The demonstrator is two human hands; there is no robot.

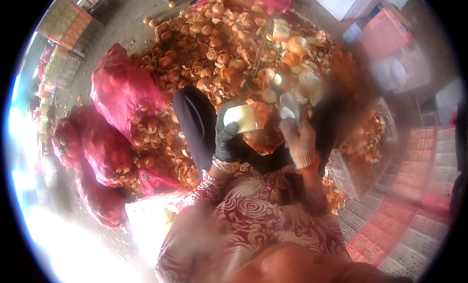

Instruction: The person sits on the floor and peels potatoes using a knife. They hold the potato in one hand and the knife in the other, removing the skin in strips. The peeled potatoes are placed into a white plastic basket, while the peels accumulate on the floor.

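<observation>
My left hand [228,137], in a dark grey glove, grips a partly peeled onion [240,118]; its left part is pale and bare, and orange skin [262,114] hangs at its right side. My right hand [299,138], in a light glove with an orange band at the wrist, is closed on a blurred tool with a pale, shiny blade [289,104], perhaps a knife. The blade is apart from the onion. Beyond both hands, onions [237,64] lie among loose skins, and pale peeled onions [270,95] lie to the right on and around a wire rack [260,54].
Red mesh sacks [122,89] of onions stand at the left. A white crate [146,217] with pale onions sits at the lower left. Stacked plastic crates [413,166] line the right side, with more crates [64,23] at the upper left. My knees flank the hands.
</observation>
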